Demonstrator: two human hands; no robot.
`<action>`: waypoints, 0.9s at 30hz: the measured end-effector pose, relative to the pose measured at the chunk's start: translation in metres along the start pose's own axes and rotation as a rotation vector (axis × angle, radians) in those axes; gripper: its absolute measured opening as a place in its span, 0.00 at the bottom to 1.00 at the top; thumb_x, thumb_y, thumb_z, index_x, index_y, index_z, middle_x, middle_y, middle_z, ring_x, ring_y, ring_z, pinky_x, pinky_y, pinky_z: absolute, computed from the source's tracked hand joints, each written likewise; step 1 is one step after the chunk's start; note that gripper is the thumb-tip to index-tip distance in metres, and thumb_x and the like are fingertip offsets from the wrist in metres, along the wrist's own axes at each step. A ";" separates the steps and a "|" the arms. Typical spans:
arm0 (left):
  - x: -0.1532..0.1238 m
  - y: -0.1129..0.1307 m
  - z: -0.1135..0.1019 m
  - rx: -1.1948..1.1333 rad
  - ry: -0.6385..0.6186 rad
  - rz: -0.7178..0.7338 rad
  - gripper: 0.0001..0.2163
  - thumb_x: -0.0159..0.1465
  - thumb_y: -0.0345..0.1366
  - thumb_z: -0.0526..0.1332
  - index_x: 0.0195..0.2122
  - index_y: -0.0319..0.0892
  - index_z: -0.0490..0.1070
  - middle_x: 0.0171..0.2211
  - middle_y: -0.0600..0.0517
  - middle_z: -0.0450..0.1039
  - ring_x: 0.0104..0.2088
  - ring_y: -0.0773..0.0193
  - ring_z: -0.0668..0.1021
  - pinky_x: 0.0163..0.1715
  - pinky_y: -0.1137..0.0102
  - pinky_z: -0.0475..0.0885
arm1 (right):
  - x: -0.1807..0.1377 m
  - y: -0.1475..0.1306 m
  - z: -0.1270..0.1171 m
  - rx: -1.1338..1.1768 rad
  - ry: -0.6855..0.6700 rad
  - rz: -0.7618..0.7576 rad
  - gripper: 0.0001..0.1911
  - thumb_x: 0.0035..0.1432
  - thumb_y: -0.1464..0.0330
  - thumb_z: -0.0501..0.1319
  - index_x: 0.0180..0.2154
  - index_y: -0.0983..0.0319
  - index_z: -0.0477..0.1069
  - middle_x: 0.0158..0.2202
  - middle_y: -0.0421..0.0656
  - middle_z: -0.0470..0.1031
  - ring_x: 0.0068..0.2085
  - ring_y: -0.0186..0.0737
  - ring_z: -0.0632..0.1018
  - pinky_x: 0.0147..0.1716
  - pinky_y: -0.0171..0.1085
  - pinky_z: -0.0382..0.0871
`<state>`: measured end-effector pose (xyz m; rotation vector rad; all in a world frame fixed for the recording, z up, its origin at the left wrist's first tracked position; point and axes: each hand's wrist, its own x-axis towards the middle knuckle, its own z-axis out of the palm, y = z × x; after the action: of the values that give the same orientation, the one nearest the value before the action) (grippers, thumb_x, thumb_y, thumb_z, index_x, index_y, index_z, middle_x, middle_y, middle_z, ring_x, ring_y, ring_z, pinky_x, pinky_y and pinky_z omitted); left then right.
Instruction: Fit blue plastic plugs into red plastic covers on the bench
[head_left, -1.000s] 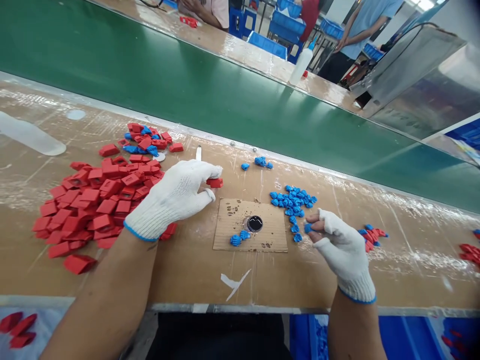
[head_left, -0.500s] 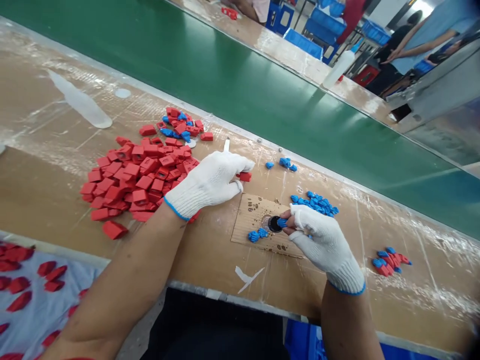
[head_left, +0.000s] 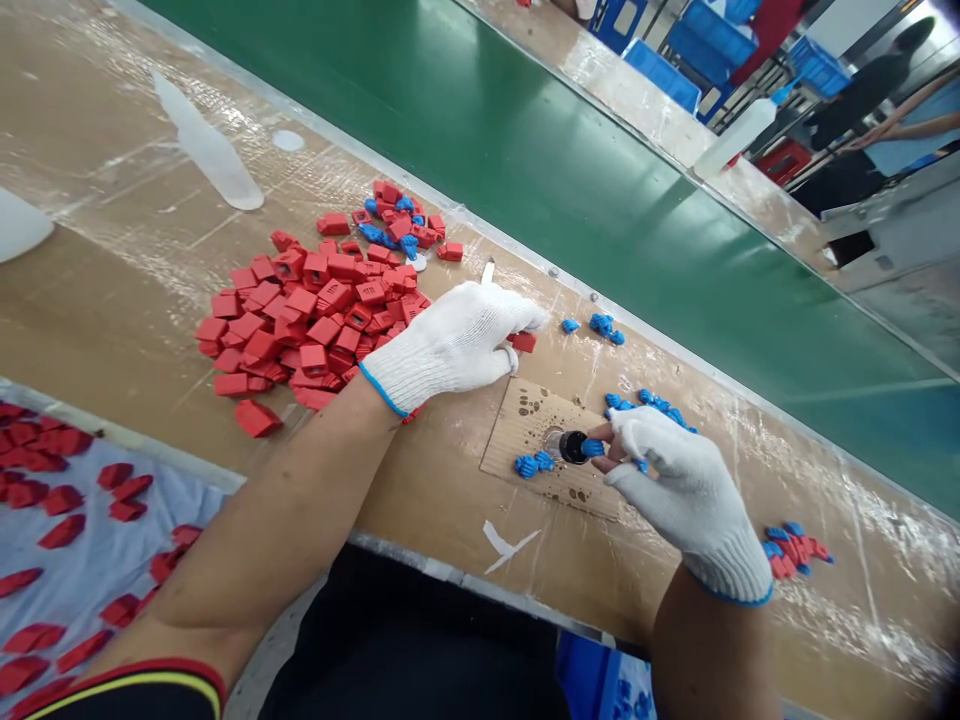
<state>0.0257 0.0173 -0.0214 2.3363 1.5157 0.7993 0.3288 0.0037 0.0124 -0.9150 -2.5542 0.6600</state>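
The left hand point(head_left: 469, 338) clamps a red block point(head_left: 524, 343) (11 o'clock from the black cup point(head_left: 572, 447)); the right hand point(head_left: 675, 475) pinches a blue piece point(head_left: 592, 448) at the cup's 3 o'clock.

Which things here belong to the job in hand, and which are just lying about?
Apparently in use:
- red block, in the left hand
- blue piece, in the right hand, at the small dark container
- cardboard under the container
- red pile

Apparently just lying about:
- torn white scrap
- white bottle beyond the green belt
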 end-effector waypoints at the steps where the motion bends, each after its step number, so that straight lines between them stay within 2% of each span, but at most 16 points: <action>1: 0.000 0.000 0.000 0.002 -0.004 0.003 0.10 0.56 0.23 0.59 0.36 0.43 0.75 0.38 0.50 0.82 0.41 0.54 0.82 0.39 0.61 0.72 | 0.000 0.001 0.000 -0.003 0.020 0.035 0.14 0.65 0.73 0.65 0.28 0.57 0.66 0.36 0.41 0.82 0.37 0.42 0.82 0.36 0.40 0.73; 5: 0.000 0.000 -0.001 0.015 -0.002 0.012 0.12 0.56 0.21 0.58 0.36 0.42 0.75 0.38 0.50 0.82 0.42 0.54 0.82 0.41 0.61 0.73 | 0.002 0.008 0.004 0.030 0.076 0.118 0.16 0.66 0.69 0.67 0.28 0.57 0.64 0.36 0.41 0.83 0.37 0.41 0.83 0.38 0.40 0.76; 10: 0.000 -0.004 0.001 -0.020 0.017 -0.005 0.14 0.57 0.21 0.57 0.38 0.42 0.78 0.38 0.50 0.83 0.43 0.56 0.83 0.43 0.63 0.76 | 0.002 0.010 0.006 0.070 0.089 0.164 0.15 0.64 0.69 0.68 0.27 0.58 0.66 0.34 0.41 0.82 0.37 0.42 0.83 0.37 0.40 0.76; 13: 0.000 -0.002 0.005 -0.078 0.070 -0.010 0.13 0.60 0.22 0.60 0.40 0.42 0.80 0.39 0.50 0.84 0.43 0.56 0.84 0.45 0.62 0.78 | -0.002 0.005 0.003 0.218 0.252 0.189 0.12 0.62 0.72 0.70 0.29 0.57 0.69 0.38 0.42 0.83 0.42 0.43 0.84 0.41 0.42 0.78; 17: -0.002 0.015 0.013 -0.360 0.179 -0.010 0.12 0.64 0.28 0.65 0.47 0.40 0.81 0.45 0.47 0.85 0.42 0.58 0.86 0.45 0.63 0.82 | -0.004 -0.005 0.008 0.483 0.593 0.145 0.09 0.60 0.73 0.71 0.35 0.55 0.75 0.41 0.42 0.81 0.47 0.44 0.83 0.48 0.45 0.82; 20: -0.006 0.035 0.020 -0.623 0.179 -0.033 0.08 0.65 0.30 0.65 0.45 0.39 0.79 0.43 0.46 0.86 0.40 0.60 0.86 0.42 0.65 0.83 | -0.001 -0.011 0.023 0.628 0.759 0.139 0.08 0.61 0.73 0.71 0.36 0.55 0.76 0.41 0.41 0.79 0.48 0.43 0.81 0.46 0.44 0.84; 23: -0.011 0.054 0.025 -0.786 0.121 -0.047 0.06 0.67 0.33 0.67 0.44 0.39 0.79 0.41 0.46 0.85 0.39 0.60 0.86 0.43 0.64 0.83 | -0.001 -0.014 0.035 0.677 0.805 0.117 0.09 0.62 0.75 0.71 0.37 0.55 0.77 0.44 0.41 0.79 0.49 0.42 0.81 0.43 0.40 0.84; 27: -0.013 0.068 0.030 -0.955 0.059 -0.036 0.03 0.65 0.31 0.70 0.40 0.40 0.78 0.41 0.47 0.85 0.39 0.62 0.85 0.43 0.67 0.82 | -0.004 -0.019 0.042 0.731 0.771 0.049 0.09 0.65 0.76 0.69 0.38 0.56 0.76 0.45 0.42 0.80 0.47 0.43 0.82 0.44 0.45 0.83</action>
<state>0.0908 -0.0208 -0.0173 1.5654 0.8646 1.2332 0.3027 -0.0249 -0.0135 -0.7551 -1.4536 0.9312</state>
